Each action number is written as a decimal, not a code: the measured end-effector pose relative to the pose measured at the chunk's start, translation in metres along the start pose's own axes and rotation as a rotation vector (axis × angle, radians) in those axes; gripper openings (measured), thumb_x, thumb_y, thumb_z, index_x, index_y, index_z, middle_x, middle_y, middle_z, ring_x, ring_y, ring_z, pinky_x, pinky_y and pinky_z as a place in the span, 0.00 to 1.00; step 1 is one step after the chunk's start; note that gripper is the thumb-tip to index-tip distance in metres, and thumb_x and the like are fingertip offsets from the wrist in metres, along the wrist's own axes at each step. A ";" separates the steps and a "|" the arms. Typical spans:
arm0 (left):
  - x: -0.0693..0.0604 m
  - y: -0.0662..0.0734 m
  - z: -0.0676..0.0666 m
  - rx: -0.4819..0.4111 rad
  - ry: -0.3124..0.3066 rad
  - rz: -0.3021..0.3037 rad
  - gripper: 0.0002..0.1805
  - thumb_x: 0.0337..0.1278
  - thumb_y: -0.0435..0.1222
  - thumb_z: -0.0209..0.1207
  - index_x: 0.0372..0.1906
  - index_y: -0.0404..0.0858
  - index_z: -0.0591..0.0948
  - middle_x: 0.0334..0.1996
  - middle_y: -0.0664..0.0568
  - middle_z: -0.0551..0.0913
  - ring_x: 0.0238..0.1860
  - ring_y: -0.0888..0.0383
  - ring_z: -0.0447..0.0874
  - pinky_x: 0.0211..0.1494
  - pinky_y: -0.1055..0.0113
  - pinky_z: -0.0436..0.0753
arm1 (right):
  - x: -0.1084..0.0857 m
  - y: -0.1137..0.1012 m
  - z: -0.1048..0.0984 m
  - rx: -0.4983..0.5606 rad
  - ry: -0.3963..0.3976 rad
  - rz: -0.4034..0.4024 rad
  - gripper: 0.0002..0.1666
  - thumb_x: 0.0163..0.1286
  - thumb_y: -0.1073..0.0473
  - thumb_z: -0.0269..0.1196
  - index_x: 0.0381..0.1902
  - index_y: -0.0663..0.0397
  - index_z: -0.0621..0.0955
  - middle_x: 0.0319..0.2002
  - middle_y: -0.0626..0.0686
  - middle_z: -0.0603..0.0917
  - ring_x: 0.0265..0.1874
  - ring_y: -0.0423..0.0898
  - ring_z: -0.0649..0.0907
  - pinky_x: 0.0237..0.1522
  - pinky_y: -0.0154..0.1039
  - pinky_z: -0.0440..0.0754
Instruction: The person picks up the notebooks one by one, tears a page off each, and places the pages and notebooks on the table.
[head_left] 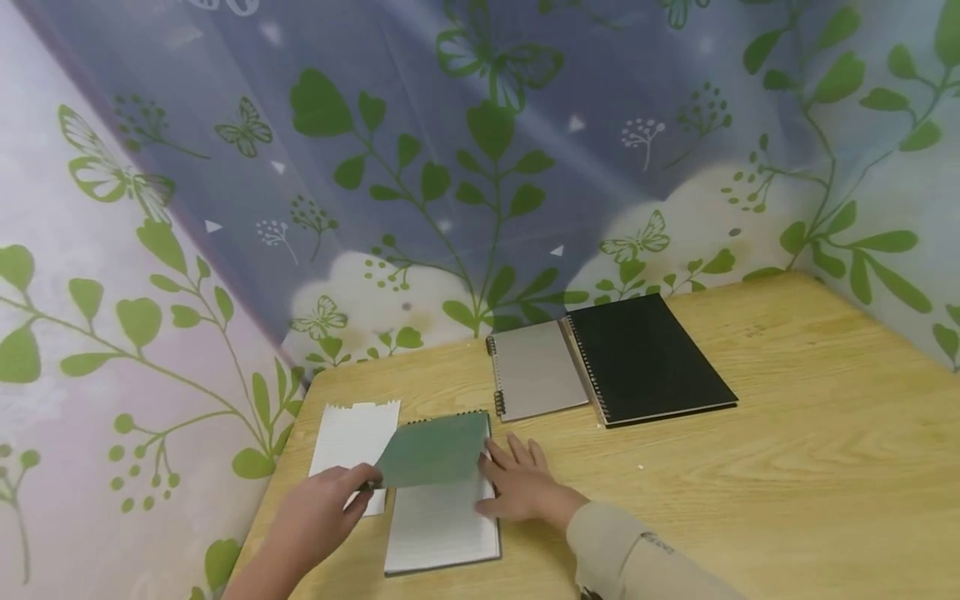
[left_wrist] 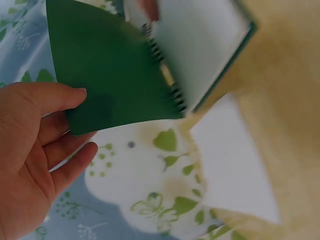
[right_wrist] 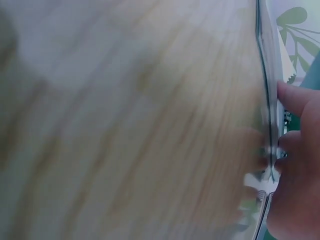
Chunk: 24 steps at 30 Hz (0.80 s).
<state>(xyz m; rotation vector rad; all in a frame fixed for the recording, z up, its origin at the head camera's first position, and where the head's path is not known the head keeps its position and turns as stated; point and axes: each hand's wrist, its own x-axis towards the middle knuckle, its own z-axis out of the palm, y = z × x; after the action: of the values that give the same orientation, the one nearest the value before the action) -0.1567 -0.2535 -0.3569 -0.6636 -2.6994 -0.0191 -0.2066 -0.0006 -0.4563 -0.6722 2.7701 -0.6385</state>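
Note:
A top-bound spiral notebook with lined pages (head_left: 442,529) lies on the table, its green cover (head_left: 438,450) lifted at an angle. My left hand (head_left: 322,508) pinches the lower left corner of that cover between thumb and fingers; the left wrist view shows this grip on the green cover (left_wrist: 110,75), with the spiral binding (left_wrist: 165,72) beyond. At the notebook's right edge rests my right hand (head_left: 521,483), fingers spread, thumb over the page. In the right wrist view the right hand (right_wrist: 300,150) touches the side of the notebook. Beside it on the left is a torn lined sheet (head_left: 356,433).
Further back on the wooden table (head_left: 787,467) lie a black spiral notebook (head_left: 645,358) and a grey sheet (head_left: 536,371) with dark spiral loops on its left edge. A curtain (head_left: 420,208) printed with leaves and butterflies hangs behind the table and along its sides.

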 end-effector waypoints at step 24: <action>-0.032 0.016 0.059 -0.110 -0.423 0.099 0.32 0.41 0.30 0.63 0.59 0.39 0.73 0.42 0.52 0.75 0.40 0.55 0.77 0.43 0.57 0.78 | -0.020 0.081 -0.050 0.103 0.352 0.219 0.19 0.68 0.53 0.52 0.51 0.55 0.78 0.57 0.59 0.75 0.62 0.62 0.64 0.60 0.62 0.55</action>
<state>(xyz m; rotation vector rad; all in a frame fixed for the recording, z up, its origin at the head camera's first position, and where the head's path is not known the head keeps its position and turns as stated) -0.1432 -0.2481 -0.4246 -0.9236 -3.0814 -0.0018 -0.2355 0.0918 -0.4474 -0.2468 3.0399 -0.9195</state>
